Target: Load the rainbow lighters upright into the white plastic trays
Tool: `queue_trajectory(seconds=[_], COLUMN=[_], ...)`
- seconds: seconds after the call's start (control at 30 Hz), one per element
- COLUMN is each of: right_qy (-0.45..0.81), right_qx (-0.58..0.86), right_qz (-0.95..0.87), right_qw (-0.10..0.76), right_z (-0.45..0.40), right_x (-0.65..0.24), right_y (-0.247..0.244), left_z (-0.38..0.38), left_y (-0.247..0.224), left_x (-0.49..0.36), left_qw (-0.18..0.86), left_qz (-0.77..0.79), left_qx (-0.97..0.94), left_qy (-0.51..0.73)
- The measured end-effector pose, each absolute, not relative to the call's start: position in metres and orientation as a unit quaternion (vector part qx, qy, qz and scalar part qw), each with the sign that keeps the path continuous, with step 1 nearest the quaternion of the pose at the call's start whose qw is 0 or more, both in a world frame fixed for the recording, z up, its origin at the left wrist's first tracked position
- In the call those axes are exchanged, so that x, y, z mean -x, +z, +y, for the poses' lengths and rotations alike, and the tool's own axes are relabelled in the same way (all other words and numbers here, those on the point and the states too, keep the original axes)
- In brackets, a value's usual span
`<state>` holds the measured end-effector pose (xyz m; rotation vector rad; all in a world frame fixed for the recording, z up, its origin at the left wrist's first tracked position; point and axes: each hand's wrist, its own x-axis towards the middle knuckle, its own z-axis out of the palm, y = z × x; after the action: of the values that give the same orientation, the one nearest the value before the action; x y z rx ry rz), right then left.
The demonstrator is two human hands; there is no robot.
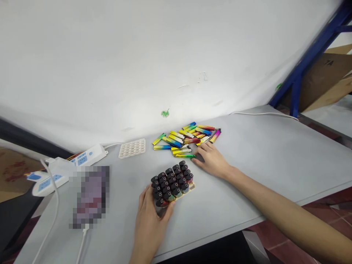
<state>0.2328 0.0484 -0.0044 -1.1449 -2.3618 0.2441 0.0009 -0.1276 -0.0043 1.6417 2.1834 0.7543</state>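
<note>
My left hand (151,214) is closed around the near left corner of a cream tray (193,187), thumb at the front side and fingers at the left. Several sticks with black rounded tops (172,178) stand upright in the tray, and a slot at its right corner shows bare. My right hand (210,159) is at the near right edge of a loose pile of shiny coloured sticks (176,141). Its curled fingers close on the dark end of a green-and-yellow stick (184,156); the fingertips are partly hidden.
A second cream tray (132,148) with rows of holes lies by the wall. At the left are a white power strip (82,159), a blurred-out object (92,196) and a white cable (81,244). A blue metal frame (297,91) and cardboard (324,77) stand at the right.
</note>
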Motion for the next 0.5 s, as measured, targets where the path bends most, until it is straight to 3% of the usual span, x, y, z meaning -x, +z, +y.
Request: queue_trajectory(seconds=[0.13,0.33,0.5], right_qy=[0.203,0.477,0.507], right_qx=[0.435,0.434,0.461], right_qz=[-0.818,-0.649,-0.615], right_qw=[0.316,0.405,0.390], right_z=[0.045,0.038,0.039], right_x=[-0.237,-0.239,-0.238], right_y=[0.000,0.011,0.008], left_z=[-0.127,-0.127,-0.127], left_y=[-0.004,-0.004,-0.003], left_x=[-0.001,0.000,-0.001], left_qw=[0.153,0.154,0.159], left_qz=[0.759,0.754,0.754], left_qx=[-0.573,-0.577,-0.573], left_qy=[0.267,0.272,0.278])
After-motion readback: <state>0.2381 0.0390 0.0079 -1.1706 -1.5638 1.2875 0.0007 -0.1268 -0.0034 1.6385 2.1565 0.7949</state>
